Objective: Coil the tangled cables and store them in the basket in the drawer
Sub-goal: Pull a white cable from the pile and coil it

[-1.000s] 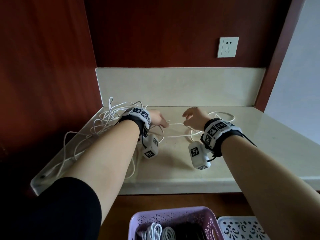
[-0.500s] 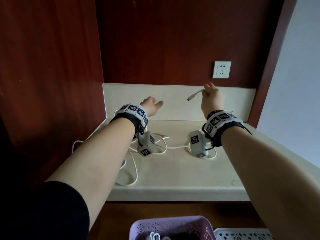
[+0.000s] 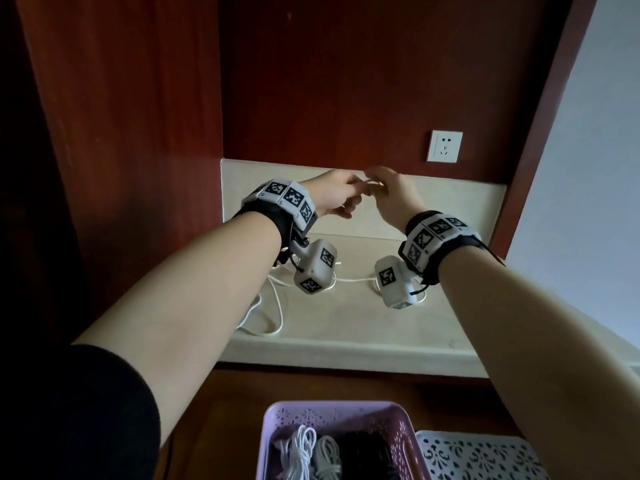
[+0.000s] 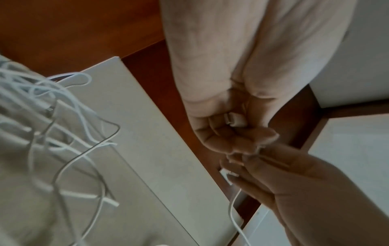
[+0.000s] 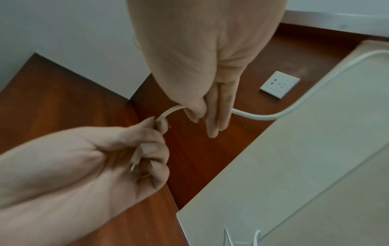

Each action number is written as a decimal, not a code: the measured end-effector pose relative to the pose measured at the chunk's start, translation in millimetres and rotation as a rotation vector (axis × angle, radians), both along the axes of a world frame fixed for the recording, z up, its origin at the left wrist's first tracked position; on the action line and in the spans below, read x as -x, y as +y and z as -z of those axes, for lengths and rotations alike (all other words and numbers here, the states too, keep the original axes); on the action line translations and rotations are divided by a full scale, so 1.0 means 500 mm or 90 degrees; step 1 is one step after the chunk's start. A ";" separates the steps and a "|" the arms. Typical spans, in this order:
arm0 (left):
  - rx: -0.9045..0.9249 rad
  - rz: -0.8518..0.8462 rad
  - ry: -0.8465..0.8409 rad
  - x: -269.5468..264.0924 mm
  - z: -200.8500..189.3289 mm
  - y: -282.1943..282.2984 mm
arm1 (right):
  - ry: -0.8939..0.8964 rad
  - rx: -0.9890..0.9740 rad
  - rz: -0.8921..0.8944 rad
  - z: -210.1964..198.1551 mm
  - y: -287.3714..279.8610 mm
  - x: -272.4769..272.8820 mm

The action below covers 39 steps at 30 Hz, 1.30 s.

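Above the counter (image 3: 450, 306), both hands raised and meeting: left hand (image 3: 332, 197) curled round the white cable's (image 5: 294, 106) plug end, right hand (image 3: 391, 195) pinching the cord just beside it. Long run trailing rightward and down to the counter; purple basket (image 3: 273, 431) below, nearer the body.

Cables (image 3: 273, 306) on the counter (image 3: 346, 323) — basket (image 3: 332, 415) below, in front.
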<state>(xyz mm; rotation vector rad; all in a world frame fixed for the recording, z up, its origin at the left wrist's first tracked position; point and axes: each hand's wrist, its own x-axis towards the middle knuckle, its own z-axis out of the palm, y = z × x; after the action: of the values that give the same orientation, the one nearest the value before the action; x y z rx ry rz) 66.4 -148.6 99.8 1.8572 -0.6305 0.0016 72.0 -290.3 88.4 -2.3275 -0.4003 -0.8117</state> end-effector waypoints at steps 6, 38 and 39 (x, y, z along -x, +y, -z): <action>0.206 0.026 0.129 0.023 0.075 0.036 | -0.006 -0.126 0.097 0.092 -0.018 -0.011; 0.740 0.021 0.068 0.041 0.230 0.103 | 0.186 0.039 -0.157 0.224 0.045 0.126; 0.737 -0.038 0.045 0.034 0.235 0.112 | 0.212 0.055 -0.160 0.224 0.042 0.126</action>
<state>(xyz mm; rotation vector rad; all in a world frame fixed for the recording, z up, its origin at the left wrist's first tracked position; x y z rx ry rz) 49.1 -92.4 -17.8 0.7464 -0.3760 0.2805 9.0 -269.6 -23.6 -2.3738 -0.5739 -0.2849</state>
